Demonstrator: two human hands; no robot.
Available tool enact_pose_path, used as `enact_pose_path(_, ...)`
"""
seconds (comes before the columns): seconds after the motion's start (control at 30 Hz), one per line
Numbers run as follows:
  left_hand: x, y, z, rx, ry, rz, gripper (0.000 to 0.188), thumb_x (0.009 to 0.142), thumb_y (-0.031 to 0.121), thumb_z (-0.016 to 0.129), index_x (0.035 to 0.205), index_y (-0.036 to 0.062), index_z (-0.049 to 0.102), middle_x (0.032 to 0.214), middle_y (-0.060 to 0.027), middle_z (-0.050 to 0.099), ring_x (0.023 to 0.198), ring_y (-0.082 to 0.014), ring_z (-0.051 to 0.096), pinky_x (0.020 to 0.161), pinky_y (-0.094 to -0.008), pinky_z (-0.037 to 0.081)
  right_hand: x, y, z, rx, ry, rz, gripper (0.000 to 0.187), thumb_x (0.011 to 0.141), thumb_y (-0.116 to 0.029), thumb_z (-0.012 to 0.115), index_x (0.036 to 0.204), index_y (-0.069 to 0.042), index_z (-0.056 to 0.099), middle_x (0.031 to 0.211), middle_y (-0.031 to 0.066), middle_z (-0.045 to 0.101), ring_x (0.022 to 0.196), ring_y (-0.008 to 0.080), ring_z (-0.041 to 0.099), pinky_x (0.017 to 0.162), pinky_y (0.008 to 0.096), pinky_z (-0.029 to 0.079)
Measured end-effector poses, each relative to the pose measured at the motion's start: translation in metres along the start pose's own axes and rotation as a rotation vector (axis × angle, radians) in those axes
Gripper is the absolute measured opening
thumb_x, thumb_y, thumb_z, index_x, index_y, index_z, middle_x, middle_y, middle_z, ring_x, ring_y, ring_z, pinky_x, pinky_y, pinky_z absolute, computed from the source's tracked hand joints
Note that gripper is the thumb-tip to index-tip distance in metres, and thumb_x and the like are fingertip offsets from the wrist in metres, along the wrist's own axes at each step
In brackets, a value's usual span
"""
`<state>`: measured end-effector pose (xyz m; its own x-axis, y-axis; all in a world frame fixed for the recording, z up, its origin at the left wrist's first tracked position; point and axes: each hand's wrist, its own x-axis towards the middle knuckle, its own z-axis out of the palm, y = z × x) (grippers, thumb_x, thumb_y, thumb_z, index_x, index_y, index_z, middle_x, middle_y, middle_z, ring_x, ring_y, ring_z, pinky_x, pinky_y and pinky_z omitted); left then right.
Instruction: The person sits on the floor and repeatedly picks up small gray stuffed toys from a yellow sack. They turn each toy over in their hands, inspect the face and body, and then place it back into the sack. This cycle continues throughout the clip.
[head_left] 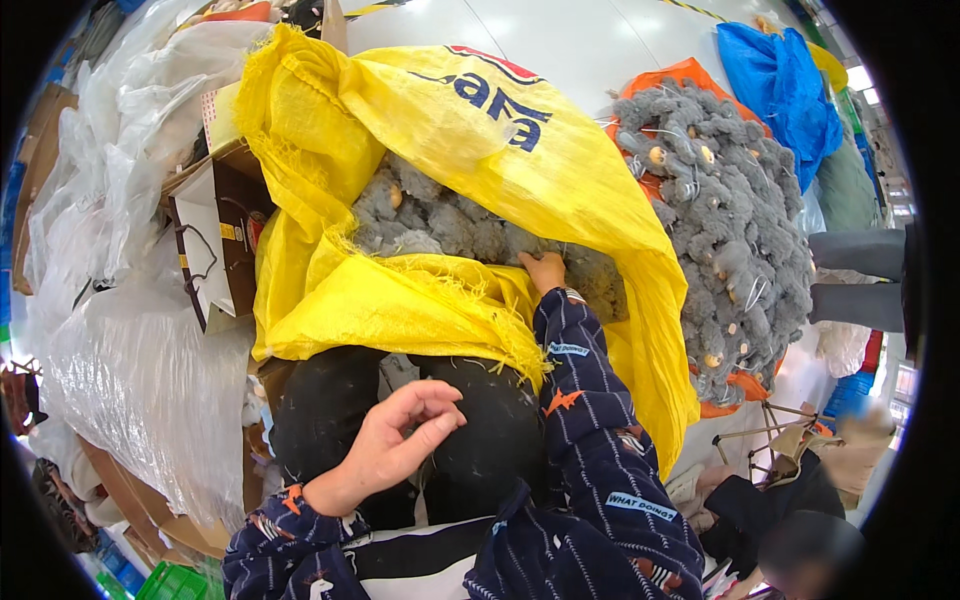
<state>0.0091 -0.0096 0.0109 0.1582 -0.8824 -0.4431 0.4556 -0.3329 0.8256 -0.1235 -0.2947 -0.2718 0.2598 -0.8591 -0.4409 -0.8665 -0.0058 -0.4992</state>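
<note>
A large yellow woven sack lies across my knees, its frayed mouth spread wide. Inside it are many grey fluffy plush pieces, some with small beige knobs. My right hand reaches into the mouth, its fingers closed on a grey fluffy piece at the near side of the heap; the fingertips are partly sunk in the fluff. Above my lap hovers my left hand, fingers loosely curled and thumb apart from them, with nothing in it.
To the right an orange sack is heaped with more grey plush pieces. Behind it stands a blue sack. Clear plastic sheeting and an opened box crowd the left. A person's legs show at far right.
</note>
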Motion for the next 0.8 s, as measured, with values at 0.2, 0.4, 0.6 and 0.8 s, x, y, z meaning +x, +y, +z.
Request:
enact_pose_path(0.2,0.003,0.004,-0.002,0.002,-0.046,-0.011,0.024,0.09,0.007,0.052,0.113,0.002,0.05,0.095,-0.0056,0.06,0.088,-0.0097,0.056,0.079,-0.0231,0.044,0.007,0.004,0.014,-0.069,-0.018,0.091,0.045,0.071,-0.033,0.068,0.086,0.009,0.062,0.086,0.0263,0.061,0.081,0.037,0.059,0.073,0.0443,0.046)
enact_pose_path(0.4,0.0,0.002,-0.006,0.013,-0.016,0.002,0.024,0.089,0.007,0.052,0.113,0.0025,0.05,0.095,-0.0056,0.06,0.087,-0.0096,0.056,0.079,-0.0233,0.044,-0.016,0.001,0.01,0.366,-0.126,0.358,0.07,0.069,-0.032,0.072,0.117,0.012,0.047,0.119,0.0291,0.049,0.108,0.038,0.051,0.09,0.0396,0.042)
enact_pose_path(0.6,0.0,-0.001,-0.006,0.02,-0.027,0.024,0.024,0.089,0.007,0.052,0.113,0.003,0.05,0.095,-0.0055,0.06,0.087,-0.0096,0.056,0.079,-0.0235,0.044,-0.01,0.022,0.028,0.378,-0.13,0.294,0.079,0.07,-0.029,0.072,0.128,0.01,0.035,0.128,0.0271,0.043,0.113,0.0362,0.048,0.093,0.0376,0.04)
enact_pose_path(0.8,-0.003,0.003,-0.004,-0.004,-0.033,0.007,0.023,0.09,0.006,0.051,0.112,0.0035,0.049,0.093,-0.0056,0.06,0.087,-0.0097,0.055,0.08,-0.0235,0.044,-0.016,0.029,0.033,0.535,-0.182,0.284,0.094,0.072,-0.029,0.071,0.137,0.007,0.013,0.131,0.0297,0.034,0.102,0.0326,0.055,0.079,0.0358,0.049)
